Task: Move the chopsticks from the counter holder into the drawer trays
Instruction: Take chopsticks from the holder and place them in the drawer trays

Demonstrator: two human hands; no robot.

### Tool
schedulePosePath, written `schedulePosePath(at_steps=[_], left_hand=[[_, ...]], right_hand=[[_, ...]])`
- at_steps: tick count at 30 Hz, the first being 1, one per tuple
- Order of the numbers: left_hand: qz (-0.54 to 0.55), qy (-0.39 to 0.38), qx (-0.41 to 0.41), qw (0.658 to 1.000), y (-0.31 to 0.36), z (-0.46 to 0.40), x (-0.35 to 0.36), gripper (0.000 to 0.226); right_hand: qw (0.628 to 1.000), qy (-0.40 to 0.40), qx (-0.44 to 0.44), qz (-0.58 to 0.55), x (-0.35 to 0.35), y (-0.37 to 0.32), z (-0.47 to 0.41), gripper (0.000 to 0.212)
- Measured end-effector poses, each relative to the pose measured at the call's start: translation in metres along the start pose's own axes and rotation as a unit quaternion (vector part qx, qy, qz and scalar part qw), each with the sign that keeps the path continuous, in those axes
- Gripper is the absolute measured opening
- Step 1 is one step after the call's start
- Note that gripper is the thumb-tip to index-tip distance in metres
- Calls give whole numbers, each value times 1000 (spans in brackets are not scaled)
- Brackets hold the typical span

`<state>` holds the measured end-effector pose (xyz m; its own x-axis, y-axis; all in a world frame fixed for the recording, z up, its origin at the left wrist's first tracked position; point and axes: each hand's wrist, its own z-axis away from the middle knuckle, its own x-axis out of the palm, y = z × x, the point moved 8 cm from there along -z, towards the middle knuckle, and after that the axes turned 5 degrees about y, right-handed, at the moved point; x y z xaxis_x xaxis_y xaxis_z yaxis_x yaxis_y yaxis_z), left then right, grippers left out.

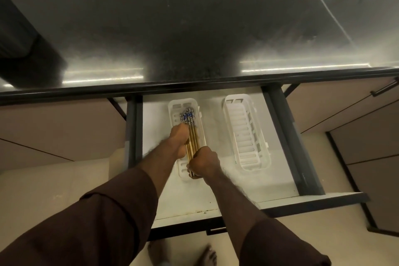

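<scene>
Drawer: drawer (216, 198) pulled open under the dark tabletop (194, 28), filling the lower centre of the frame, pale floor inside, dark side rails
Left tray: white slotted tray (176, 112) lying lengthwise in the left half of the drawer, partly covered by both hands
Right tray: second white slotted tray (244, 131) in the right half of the drawer, well apart from the first, nothing lying in it
Chopsticks: bundle of wooden chopsticks (192, 136) with blue-and-white patterned ends, lying along the left tray, patterned ends toward the top of the frame
Left hand: left hand (178, 139) closed around the middle of the bundle from the left side, fingers curled over the sticks
Right hand: right hand (204, 163) curled into a fist around the plain near ends of the same bundle, at the tray's lower end
Sleeves: dark brown sleeves (108, 218) reaching to the forearms, entering from the bottom of the frame
Tabletop: glossy, with bright light reflections along its front edge; a dark blurred object (19, 34) at the upper left, too indistinct to tell what it is
Floor: bare feet (207, 255) at the bottom centre, below the drawer front
</scene>
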<state>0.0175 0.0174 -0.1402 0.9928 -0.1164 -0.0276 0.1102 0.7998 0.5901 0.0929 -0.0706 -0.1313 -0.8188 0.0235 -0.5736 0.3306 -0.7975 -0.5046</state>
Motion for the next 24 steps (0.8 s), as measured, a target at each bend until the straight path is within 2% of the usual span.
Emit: schedulePosePath(at_steps=[4,6,16,24], left_hand=[[8,-10,7,1000,-2,-1,0,44],[12,-9,13,1000,-1,-3,0,47],[36,-9,6,999,-3,-6,4,47],[51,3,-1,999,-8,-10,8,53]], right_hand=[[1000,20,5,-8,4,4,-3,32],[999,26,15,-24,4,5,-5,26],[994,-5,65,-82,9,9,-13,33],[999,24,-10,38,8,-4,-15,34]])
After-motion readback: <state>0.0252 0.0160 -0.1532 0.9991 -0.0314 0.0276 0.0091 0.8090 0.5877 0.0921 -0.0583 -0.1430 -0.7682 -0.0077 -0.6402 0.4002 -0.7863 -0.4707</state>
